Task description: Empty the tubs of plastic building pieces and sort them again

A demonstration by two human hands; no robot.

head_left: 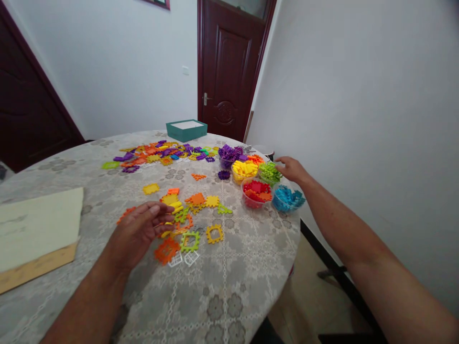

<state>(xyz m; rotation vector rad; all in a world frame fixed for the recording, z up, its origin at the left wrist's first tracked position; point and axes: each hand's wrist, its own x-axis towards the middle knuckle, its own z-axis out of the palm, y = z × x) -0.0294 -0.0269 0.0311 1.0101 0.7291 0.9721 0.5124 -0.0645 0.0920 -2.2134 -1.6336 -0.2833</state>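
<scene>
From the head camera, we see our right hand stretched out to the bowl of green pieces, fingers loosely spread at its far rim and gripping nothing that we can make out. Our left hand rests open, palm down, at the edge of a loose cluster of plastic pieces, fingertips touching the yellow and orange ones.

The bowls stand close together near the tabletop's right edge: purple, yellow, red and blue, the blue one nearest the rim. We judge that a careless sweep of the right forearm, which passes just beside the blue bowl, could push it off the edge. The left wrist could likewise scatter the pieces beneath it.

The tabletop is round, covered with a pale patterned cloth. A larger pile of pieces lies farther back, with a teal box behind it and a cream sheet at the left. White walls and a dark wooden door close the room.
</scene>
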